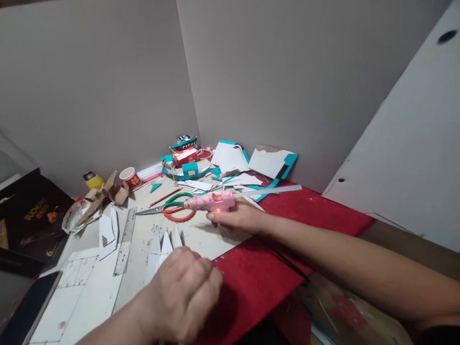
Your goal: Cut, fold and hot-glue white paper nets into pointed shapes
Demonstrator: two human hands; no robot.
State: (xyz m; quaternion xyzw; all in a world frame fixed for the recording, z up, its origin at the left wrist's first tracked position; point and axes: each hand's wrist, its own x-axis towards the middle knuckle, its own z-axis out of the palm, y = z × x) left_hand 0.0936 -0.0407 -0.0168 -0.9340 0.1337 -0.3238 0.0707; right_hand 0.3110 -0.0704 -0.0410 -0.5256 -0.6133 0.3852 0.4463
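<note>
My right hand [239, 218] is closed around a pink hot glue gun [210, 201], its nozzle pointing left and a small light glowing on its side. A long clear glue stick [269, 190] sticks out of its back. In front, my left hand [185, 292] is closed at a white card piece [160, 254] with pointed tips rising beyond the knuckles; the fingertips are hidden. Scissors [179, 213] with green and orange handles lie behind the glue gun's nozzle. To their left a clear ruler [125, 239] rests on the pale board [140, 268].
A paper cup [129, 177], a yellow bottle [94, 180], torn cardboard [102, 196] and a dark box [34, 215] stand at left. A phone [30, 306] lies front left. White and teal scraps [230, 155] pile at the back. Red cloth [316, 208] covers the table below the grey walls.
</note>
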